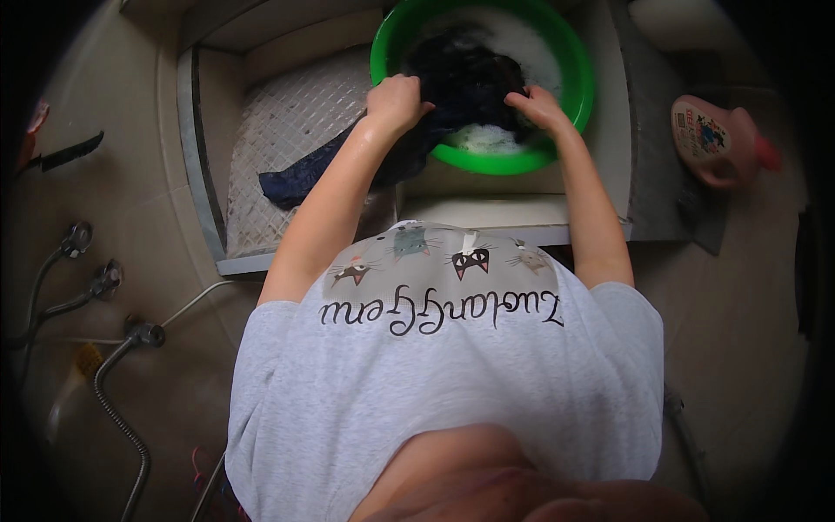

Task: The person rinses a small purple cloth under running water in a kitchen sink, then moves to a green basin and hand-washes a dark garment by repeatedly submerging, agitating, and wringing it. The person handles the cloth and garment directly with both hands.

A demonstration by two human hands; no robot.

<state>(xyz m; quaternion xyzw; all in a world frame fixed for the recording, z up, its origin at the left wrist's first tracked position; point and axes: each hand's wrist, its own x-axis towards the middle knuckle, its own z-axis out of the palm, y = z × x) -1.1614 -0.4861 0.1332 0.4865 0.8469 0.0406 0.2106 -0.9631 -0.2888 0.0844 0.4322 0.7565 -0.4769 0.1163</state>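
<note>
A dark navy, wet garment [456, 85] lies bunched in a round green plastic basin [577, 85] of foamy water [535, 39]. One part of the cloth trails over the basin's left rim onto a ridged washboard surface [280, 124]. My left hand [396, 103] is closed on the fabric at that rim, knuckles up. Inside the right side of the basin, my right hand [540, 107] holds the garment's edge between thumb and fingers. Part of the dark cloth is hidden behind my left forearm.
The basin sits in a rectangular laundry sink with a pale front edge [483, 209]. To the right, a pink detergent bottle [708, 140] with a red cap stands on a grey ledge [659, 150]. Metal valves with hoses [140, 333] and a black comb [72, 152] are on the left.
</note>
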